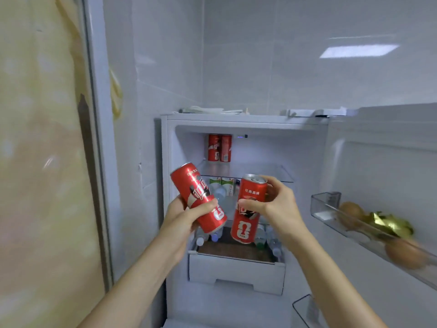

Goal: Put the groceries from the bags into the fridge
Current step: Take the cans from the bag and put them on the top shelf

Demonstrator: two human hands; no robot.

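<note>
We count 4 slim red metal cans: 2 upright on fridge (307, 121) top shelf (248, 170), left grip (186, 214) clasping tilted can (197, 197), right grip (276, 204) clasping upright can (248, 209).

On my feed the left side is filled by a pale yellow patterned panel (35, 162), blurred, with a grey frame (99, 138) along its edge and a strip of yellow fabric (115, 95) showing just past it. Behind everything I see a glossy white tiled wall (260, 55) carrying the reflection of a ceiling light (359, 50). On top of the fridge (236, 119) lies some white clutter (208, 110) and, further right, a flat white piece (316, 112); I cannot tell what they are.
</note>
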